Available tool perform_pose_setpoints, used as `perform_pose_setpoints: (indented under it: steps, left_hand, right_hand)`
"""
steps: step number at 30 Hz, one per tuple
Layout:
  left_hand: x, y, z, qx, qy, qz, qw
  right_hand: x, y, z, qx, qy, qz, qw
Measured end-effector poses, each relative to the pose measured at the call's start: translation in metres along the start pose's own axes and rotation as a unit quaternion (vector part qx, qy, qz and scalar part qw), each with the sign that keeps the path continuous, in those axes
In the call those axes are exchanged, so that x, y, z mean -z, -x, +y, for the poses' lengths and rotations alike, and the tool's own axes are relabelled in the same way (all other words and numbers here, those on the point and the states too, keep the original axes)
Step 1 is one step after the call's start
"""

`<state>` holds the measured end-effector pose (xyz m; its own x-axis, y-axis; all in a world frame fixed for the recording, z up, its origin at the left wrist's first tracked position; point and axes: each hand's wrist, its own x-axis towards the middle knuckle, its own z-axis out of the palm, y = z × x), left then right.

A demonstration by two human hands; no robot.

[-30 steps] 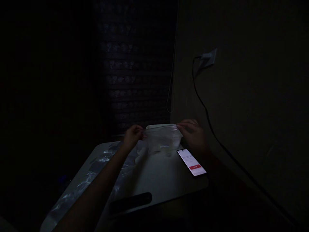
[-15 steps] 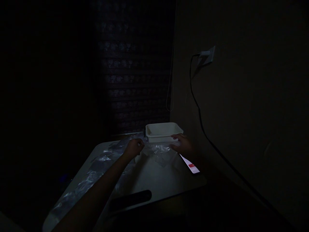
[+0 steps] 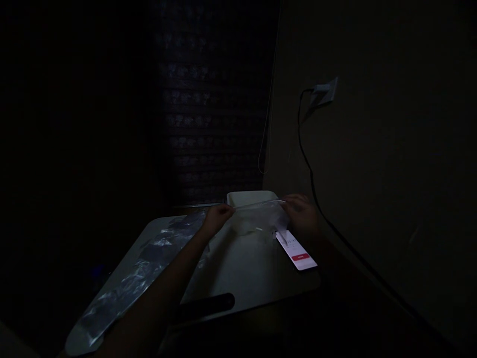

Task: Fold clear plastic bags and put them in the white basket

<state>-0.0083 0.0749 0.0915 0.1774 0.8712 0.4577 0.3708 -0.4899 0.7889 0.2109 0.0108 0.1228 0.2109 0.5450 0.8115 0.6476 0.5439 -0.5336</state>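
Observation:
Stretched between my two hands is a clear plastic bag (image 3: 257, 216), its top edge pulled nearly straight. My left hand (image 3: 218, 219) pinches one end of that edge. The other end is pinched in my right hand (image 3: 301, 213), above a lit phone (image 3: 300, 256). Behind the bag stands a white plastic tub (image 3: 238, 195), its front partly covered by the bag. Several more clear plastic bags (image 3: 156, 253) lie in a row along the left side of the white table (image 3: 246, 283), beside my left forearm.
The table has a dark handle slot (image 3: 204, 306) at its near edge. A black cable (image 3: 311, 174) hangs from a wall socket (image 3: 328, 92) on the right. A dark blind (image 3: 208, 119) with a cord stands behind. The room is very dim.
Both hands have risen slightly and moved right, lifting the bag off the tabletop and drawing its edge taut. More of the phone's screen shows now.

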Motion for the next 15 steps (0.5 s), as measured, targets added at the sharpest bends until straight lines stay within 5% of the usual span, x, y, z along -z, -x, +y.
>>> perform_pose_setpoints:
  steps: [5,12,15]
  left_hand:
    - [0.007,0.01,-0.007,-0.02,0.012,-0.051,0.998]
    - [0.023,0.042,-0.047,0.109,-0.047,-0.211,0.97]
    - [0.024,0.051,-0.058,0.136,-0.067,-0.248,0.957]
  right_hand:
    - [0.008,0.009,-0.005,0.099,-0.022,-0.134,0.986]
    - [-0.012,0.07,0.01,0.21,0.061,-0.339,0.915]
    - [-0.017,0.096,0.015,0.209,0.094,-0.371,0.9]
